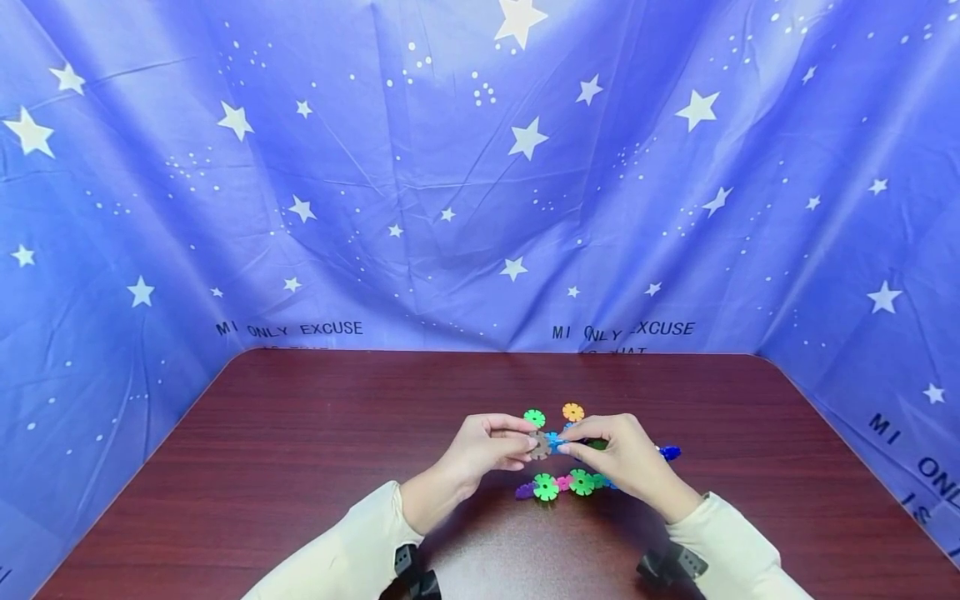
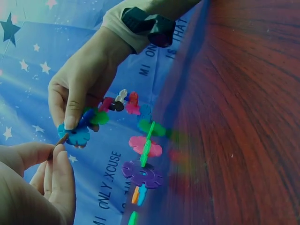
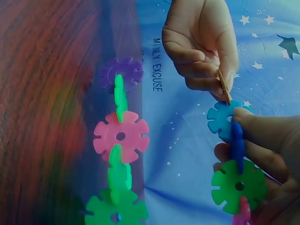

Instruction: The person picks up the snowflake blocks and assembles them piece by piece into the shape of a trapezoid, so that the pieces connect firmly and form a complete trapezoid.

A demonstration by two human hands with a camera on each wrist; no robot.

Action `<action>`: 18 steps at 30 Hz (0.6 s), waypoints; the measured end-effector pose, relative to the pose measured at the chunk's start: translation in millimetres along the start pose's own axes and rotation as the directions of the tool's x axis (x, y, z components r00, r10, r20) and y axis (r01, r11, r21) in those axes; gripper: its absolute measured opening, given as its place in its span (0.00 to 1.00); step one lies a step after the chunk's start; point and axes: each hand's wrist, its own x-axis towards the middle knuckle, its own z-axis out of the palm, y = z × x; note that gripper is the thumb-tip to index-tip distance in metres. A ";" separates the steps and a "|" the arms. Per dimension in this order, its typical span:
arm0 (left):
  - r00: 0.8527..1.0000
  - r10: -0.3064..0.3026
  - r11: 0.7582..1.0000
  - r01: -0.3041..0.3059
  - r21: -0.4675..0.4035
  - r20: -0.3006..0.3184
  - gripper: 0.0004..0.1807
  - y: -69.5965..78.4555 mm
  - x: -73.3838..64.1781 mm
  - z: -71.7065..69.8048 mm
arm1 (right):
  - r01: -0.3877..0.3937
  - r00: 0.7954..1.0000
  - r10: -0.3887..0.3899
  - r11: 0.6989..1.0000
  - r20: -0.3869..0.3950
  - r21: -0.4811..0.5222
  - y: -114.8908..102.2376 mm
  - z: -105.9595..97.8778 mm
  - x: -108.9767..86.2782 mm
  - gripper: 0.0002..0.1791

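My left hand [image 1: 483, 450] pinches a brown notched snowflake disc [image 1: 540, 446] between thumb and fingers. Facing it, my right hand [image 1: 622, 454] pinches a light blue disc [image 3: 218, 117] at one end of a linked chain. The brown disc's edge meets the light blue one; whether it is fully slotted in I cannot tell. In the right wrist view, a dark blue disc [image 3: 237, 145] and a green disc [image 3: 229, 187] follow the light blue one, near the right fingers. My right hand hides part of the chain in the head view.
Nearer the front, a chain section has a purple disc [image 1: 525, 492], a green disc [image 1: 546, 487] and a pink disc [image 1: 563, 483]. Beyond the hands are another green disc [image 1: 534, 417] and an orange disc [image 1: 573, 412]. The brown table [image 1: 300, 433] ends at a starry blue curtain [image 1: 420, 250].
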 end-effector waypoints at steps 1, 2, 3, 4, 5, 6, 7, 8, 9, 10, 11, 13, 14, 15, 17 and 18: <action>1.000 -0.002 1.000 0.002 -0.002 -0.006 0.15 0.0 -0.4 0.3 | 0.006 1.000 -0.006 1.000 -0.013 0.005 -0.2 0.9 0.0 0.06; 1.000 -0.002 1.000 0.002 0.000 -0.013 0.15 0.1 -0.8 0.6 | 0.012 1.000 -0.012 1.000 -0.024 0.006 -0.4 1.9 -0.1 0.06; 1.000 -0.001 1.000 0.001 0.005 -0.020 0.15 0.2 -1.2 0.9 | 0.013 0.999 -0.013 1.000 -0.033 0.008 -0.7 2.7 -0.2 0.06; 1.000 -0.002 1.000 0.002 0.008 -0.027 0.15 0.2 -1.5 1.1 | 0.015 0.999 -0.014 1.000 -0.040 0.008 -0.8 3.4 -0.3 0.06; 0.999 -0.002 1.000 0.002 0.008 -0.033 0.15 0.2 -1.7 1.3 | 0.014 0.999 -0.014 1.000 -0.047 0.006 -0.9 4.2 -0.5 0.06; 0.999 -0.001 1.000 0.001 0.006 -0.038 0.15 0.1 -1.8 1.5 | 0.012 0.999 -0.012 1.000 -0.052 0.003 -1.0 4.8 -0.7 0.06; 0.999 0.000 1.000 0.000 0.000 -0.042 0.15 -0.1 -1.9 1.7 | 0.011 0.998 -0.011 1.000 -0.060 -0.001 -0.9 5.5 -1.0 0.06; 0.999 -0.001 1.000 0.000 -0.009 -0.046 0.15 -0.4 -1.9 2.0 | 0.009 0.998 -0.009 1.000 -0.068 -0.007 -0.7 6.2 -1.3 0.07; 0.999 -0.001 1.000 0.000 -0.019 -0.049 0.15 -0.8 -1.8 2.3 | 0.007 0.997 -0.008 1.000 -0.077 -0.013 -0.3 6.8 -1.7 0.07; 0.999 0.000 1.000 -0.001 -0.032 -0.053 0.15 -1.5 -1.6 2.7 | 0.006 0.996 -0.007 1.000 -0.088 -0.017 0.2 7.4 -2.0 0.08; 0.998 0.001 0.999 -0.004 -0.044 -0.056 0.15 -2.3 -1.4 3.2 | 0.006 0.995 -0.008 1.000 -0.099 -0.018 0.8 8.1 -2.2 0.08; 0.998 0.000 0.998 -0.004 -0.067 -0.066 0.15 -4.1 -1.2 4.2 | 0.013 0.993 -0.015 1.000 -0.121 -0.014 2.0 9.3 -2.6 0.09; 0.997 -0.003 0.997 -0.003 -0.078 -0.073 0.15 -5.0 -1.2 4.6 | 0.017 0.991 -0.018 1.000 -0.130 -0.009 2.5 9.8 -2.7 0.10; 0.997 -0.003 0.996 -0.004 -0.084 -0.078 0.15 -6.0 -1.3 5.1 | 0.027 0.990 -0.027 1.000 -0.138 -0.006 2.9 10.2 -2.9 0.10; 0.996 -0.008 0.995 -0.001 -0.102 -0.092 0.15 -7.0 -1.9 6.1 | 0.038 0.988 -0.037 0.999 -0.152 0.000 3.3 10.8 -3.0 0.11; 0.995 -0.012 0.994 0.001 -0.110 -0.098 0.15 -7.4 -2.1 6.6 | 0.041 0.987 -0.041 0.999 -0.157 0.000 3.3 10.9 -3.0 0.11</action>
